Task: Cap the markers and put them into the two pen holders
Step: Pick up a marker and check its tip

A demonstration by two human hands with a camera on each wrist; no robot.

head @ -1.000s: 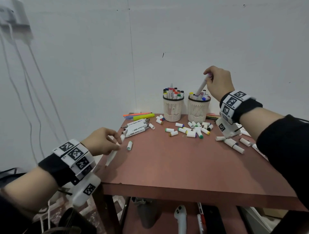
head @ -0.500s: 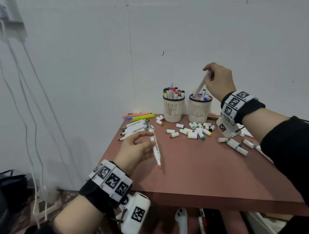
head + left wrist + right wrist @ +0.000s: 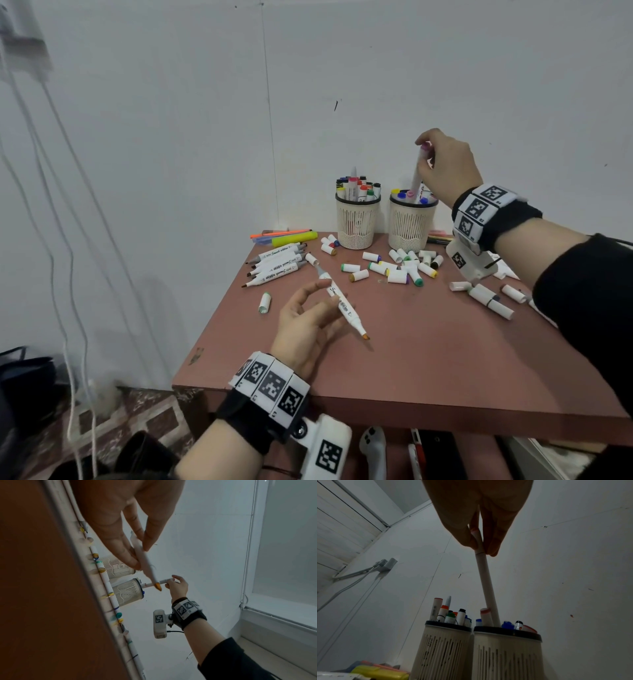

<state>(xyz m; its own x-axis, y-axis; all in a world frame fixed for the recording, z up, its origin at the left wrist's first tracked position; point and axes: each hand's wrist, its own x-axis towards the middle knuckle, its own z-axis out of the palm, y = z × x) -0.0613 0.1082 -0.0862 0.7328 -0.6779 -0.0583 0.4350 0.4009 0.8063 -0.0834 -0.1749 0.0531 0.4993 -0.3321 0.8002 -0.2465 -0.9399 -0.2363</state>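
Two cream mesh pen holders stand at the table's back, the left holder [image 3: 357,219] and the right holder [image 3: 412,221], both holding capped markers. My right hand [image 3: 445,168] pinches the top of a pink-capped white marker [image 3: 418,173] whose lower end is inside the right holder [image 3: 506,653]. My left hand [image 3: 308,318] holds an uncapped white marker [image 3: 339,301] with an orange tip above the table's front left; fingers and thumb pinch its barrel [image 3: 145,561]. Several loose caps [image 3: 400,270] lie before the holders, and several uncapped markers [image 3: 277,263] lie at the left.
The brown table [image 3: 428,370] stands against a white wall. A yellow highlighter [image 3: 294,238] and orange pens lie at the back left corner. More markers and caps [image 3: 489,298] lie at the right edge. Cables hang at the left. A controller [image 3: 373,448] sits under the table.
My left hand lifted an uncapped orange-tipped marker from the left edge and brought it over the table. My right hand has tipped the pink-capped marker more upright and lowered it into the right holder.
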